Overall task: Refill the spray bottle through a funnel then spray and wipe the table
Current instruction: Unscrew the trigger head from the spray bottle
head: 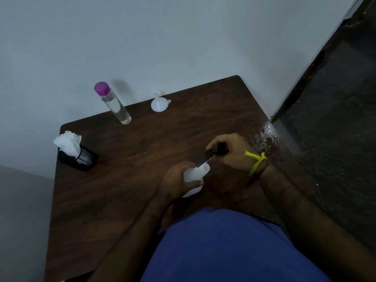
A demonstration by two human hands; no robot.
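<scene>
A: Entry, head view. Where is the spray bottle (pixel 193 180)?

B: White body, held above the near middle of the brown surface (pixel 142 151). The left hand (pixel 177 181) wraps its fingers round the body, a firm grip. The bottle is tilted, neck pointing up and to the right.

A: And the right hand (pixel 230 151)?

B: Its grip is closed round the black sprayer head (pixel 217 151). A dark tube runs from the head down into the bottle's neck. Whether the head is seated on the neck or lifted clear of it, I cannot tell. A yellow band (pixel 256 161) sits on that wrist.

A: Funnel (pixel 159 103)?

B: White, wide mouth down, spout up, near the far edge by the wall. Untouched, well apart from both hands.

A: Other items?

B: A clear bottle with a purple cap (pixel 114 103) stands left of the funnel, part full of clear liquid. A black mesh holder (pixel 80 158) at the left edge carries white tissue (pixel 68 142). Wet patches (pixel 266 137) shine at the right edge.
</scene>
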